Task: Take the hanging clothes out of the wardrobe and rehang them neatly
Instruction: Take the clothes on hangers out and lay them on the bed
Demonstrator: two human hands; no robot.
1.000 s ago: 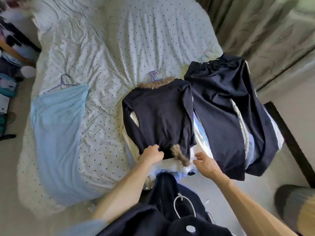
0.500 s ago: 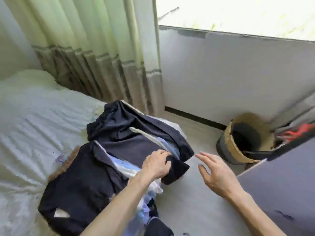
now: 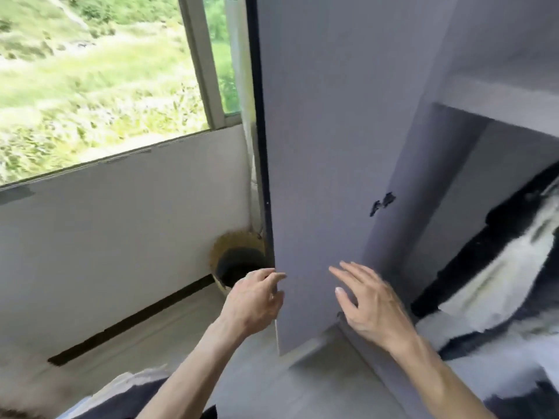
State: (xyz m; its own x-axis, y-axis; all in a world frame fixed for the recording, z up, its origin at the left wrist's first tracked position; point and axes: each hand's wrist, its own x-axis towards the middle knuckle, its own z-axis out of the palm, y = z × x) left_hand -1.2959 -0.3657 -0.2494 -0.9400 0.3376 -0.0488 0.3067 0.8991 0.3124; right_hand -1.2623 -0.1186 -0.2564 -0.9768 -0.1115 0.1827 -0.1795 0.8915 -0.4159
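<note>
An open grey wardrobe door (image 3: 320,146) stands edge-on in the middle of the view. My left hand (image 3: 257,300) is at the door's lower outer edge with its fingers loosely bent and nothing in it. My right hand (image 3: 372,303) hovers in front of the door's inner face, fingers spread and empty. Inside the wardrobe (image 3: 499,86) at the right hang blurred black and white clothes (image 3: 496,276). Dark clothes (image 3: 133,403) lie at the bottom edge, partly cut off.
A woven basket (image 3: 233,255) stands on the floor behind the door, against the white wall (image 3: 121,237). Above the wall a window (image 3: 90,71) looks onto greenery. A shelf (image 3: 499,107) crosses the wardrobe above the clothes. Grey floor (image 3: 211,343) lies below my hands.
The view has swung right from the bed to the wardrobe. My left hand has let go of the dark garment on the bed. Both hands now reach toward the wardrobe door.
</note>
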